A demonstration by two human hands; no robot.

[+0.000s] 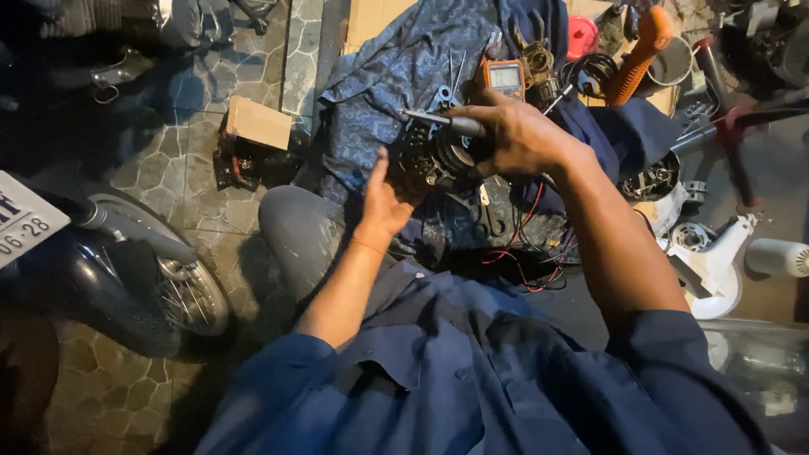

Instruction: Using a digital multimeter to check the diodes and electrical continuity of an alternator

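Mid-job: left hand (383,202) open, steadying motor (434,156); right hand (514,135) gripping screwdriver (447,122) against it; casing still assembled.

- Multimeter (506,77): a small upright orange case with a pale grey-green rectangular screen, lying on the patterned blue cloth (396,67) near its upper right part.
- Cardboard box (258,123): a small plain brown carton, tilted, on the stone floor just left of the cloth.
- Number plate (25,219): a white rectangle with dark characters, well left of the cloth, at the frame's edge.
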